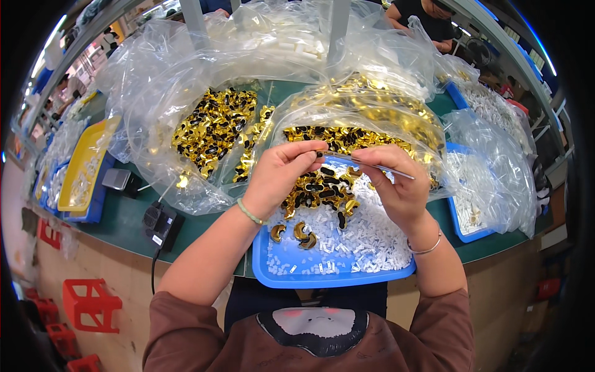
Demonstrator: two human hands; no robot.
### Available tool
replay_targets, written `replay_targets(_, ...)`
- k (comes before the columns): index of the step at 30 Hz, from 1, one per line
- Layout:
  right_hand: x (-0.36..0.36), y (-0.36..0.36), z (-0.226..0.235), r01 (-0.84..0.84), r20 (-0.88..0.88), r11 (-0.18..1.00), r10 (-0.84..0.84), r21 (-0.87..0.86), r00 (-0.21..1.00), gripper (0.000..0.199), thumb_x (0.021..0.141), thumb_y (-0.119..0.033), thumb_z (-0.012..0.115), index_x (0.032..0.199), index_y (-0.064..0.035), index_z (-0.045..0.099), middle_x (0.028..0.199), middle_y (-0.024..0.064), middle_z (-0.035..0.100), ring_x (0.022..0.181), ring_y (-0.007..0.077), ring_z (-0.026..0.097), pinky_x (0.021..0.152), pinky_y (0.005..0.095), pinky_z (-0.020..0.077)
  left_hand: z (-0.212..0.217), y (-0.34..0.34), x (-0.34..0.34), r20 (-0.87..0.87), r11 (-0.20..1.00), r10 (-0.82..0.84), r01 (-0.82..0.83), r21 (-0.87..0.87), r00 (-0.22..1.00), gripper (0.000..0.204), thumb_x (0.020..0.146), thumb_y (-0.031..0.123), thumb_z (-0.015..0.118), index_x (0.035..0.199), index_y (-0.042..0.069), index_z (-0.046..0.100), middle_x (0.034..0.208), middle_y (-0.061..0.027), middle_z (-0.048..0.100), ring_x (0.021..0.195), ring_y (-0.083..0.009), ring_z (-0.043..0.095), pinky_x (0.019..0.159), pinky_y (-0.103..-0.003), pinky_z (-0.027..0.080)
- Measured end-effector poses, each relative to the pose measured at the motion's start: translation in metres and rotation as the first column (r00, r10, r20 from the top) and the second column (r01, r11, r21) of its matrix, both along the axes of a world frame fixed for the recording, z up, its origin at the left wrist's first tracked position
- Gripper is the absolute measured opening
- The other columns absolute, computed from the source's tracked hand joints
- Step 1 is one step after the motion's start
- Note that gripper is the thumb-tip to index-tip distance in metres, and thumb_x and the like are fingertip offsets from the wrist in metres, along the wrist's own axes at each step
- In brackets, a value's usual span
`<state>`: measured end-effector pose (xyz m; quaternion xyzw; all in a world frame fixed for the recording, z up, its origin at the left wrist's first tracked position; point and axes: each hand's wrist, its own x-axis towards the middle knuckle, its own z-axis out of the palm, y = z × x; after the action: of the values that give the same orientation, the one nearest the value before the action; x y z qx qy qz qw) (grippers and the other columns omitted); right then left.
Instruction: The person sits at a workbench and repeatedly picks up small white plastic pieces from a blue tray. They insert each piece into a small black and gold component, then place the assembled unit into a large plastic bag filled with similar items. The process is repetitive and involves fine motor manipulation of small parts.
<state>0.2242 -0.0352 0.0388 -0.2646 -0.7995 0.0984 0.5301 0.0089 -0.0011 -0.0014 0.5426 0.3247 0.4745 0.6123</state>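
My left hand [279,177] is closed, its thumb and forefinger pinching a small gold-and-black part [320,153]. My right hand [396,180] grips slim metal tweezers [396,172], whose tip reaches across to that part. Both hands are held above a blue tray [297,280]. Inside it, many small white pieces [372,242] are spread out. A heap of curved gold-and-black parts [319,189] lies in the tray under my hands, and a few loose gold parts [304,235] rest toward its near left.
Clear plastic bags hold more gold-and-black parts [214,130] behind the tray. A yellow tray [87,164] sits on a blue bin at left, near a black device [162,224] with a cable. Another blue tray [472,235] stands at right. Red stools [92,305] are on the floor.
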Motion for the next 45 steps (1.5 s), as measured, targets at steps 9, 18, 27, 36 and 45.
replay_targets(9, -0.002, 0.004, -0.005, 0.055, 0.052, 0.998, -0.054, -0.031, 0.997, 0.02, 0.081, 0.007, 0.068, 0.098, -0.0028, 0.067, 0.093, 0.0106, 0.07, 0.084, 0.0233, 0.068, 0.072, 0.0302, 0.0542, 0.001, 0.0, 0.001, 0.038, 0.997, -0.076, 0.076, -0.019, 0.996, 0.035, 0.099, 0.008, 0.047, 0.129, -0.006, 0.054, 0.127, -0.0153, 0.059, 0.113, -0.0185, 0.061, 0.1, -0.028, 0.049)
replay_targets(18, -0.001, 0.003, -0.004, 0.06, 0.035, 0.998, -0.06, -0.024, 0.998, 0.018, 0.081, 0.007, 0.068, 0.096, -0.0025, 0.067, 0.093, 0.0109, 0.07, 0.084, 0.023, 0.068, 0.073, 0.0304, 0.0543, 0.001, 0.0, 0.001, 0.04, 0.996, -0.093, 0.093, 0.004, 0.995, 0.034, 0.099, 0.01, 0.047, 0.129, -0.005, 0.054, 0.128, -0.0143, 0.059, 0.114, -0.0188, 0.06, 0.1, -0.027, 0.048)
replay_targets(27, -0.002, 0.001, -0.002, 0.017, 0.096, 0.999, -0.02, 0.032, 0.995, 0.023, 0.078, 0.01, 0.068, 0.097, -0.0019, 0.064, 0.093, 0.0112, 0.068, 0.084, 0.025, 0.067, 0.071, 0.0314, 0.0542, 0.004, -0.003, 0.004, -0.026, 0.998, -0.059, 0.059, 0.027, 0.998, 0.032, 0.098, 0.008, 0.05, 0.126, -0.004, 0.058, 0.122, -0.0113, 0.063, 0.107, -0.0144, 0.063, 0.096, -0.025, 0.049)
replay_targets(36, -0.01, -0.007, -0.003, -0.004, 0.303, 0.986, -0.047, 0.166, 0.952, 0.028, 0.074, 0.009, 0.069, 0.097, -0.0043, 0.061, 0.095, 0.0099, 0.066, 0.084, 0.0275, 0.066, 0.069, 0.0349, 0.0558, -0.001, -0.001, 0.003, -0.187, 0.994, 0.044, -0.024, 0.108, 0.981, 0.03, 0.09, 0.002, 0.052, 0.116, -0.003, 0.065, 0.108, -0.0091, 0.069, 0.095, -0.012, 0.065, 0.088, -0.026, 0.052)
replay_targets(45, -0.01, -0.005, -0.002, -0.022, 0.197, 0.989, -0.007, 0.146, 0.98, 0.026, 0.076, 0.007, 0.07, 0.098, -0.0032, 0.063, 0.096, 0.0104, 0.069, 0.086, 0.0276, 0.068, 0.072, 0.0345, 0.0555, -0.002, 0.0, 0.002, -0.099, 0.997, 0.034, -0.027, 0.076, 0.994, 0.031, 0.091, 0.002, 0.051, 0.119, -0.003, 0.064, 0.108, -0.0095, 0.069, 0.096, -0.0132, 0.066, 0.089, -0.026, 0.052)
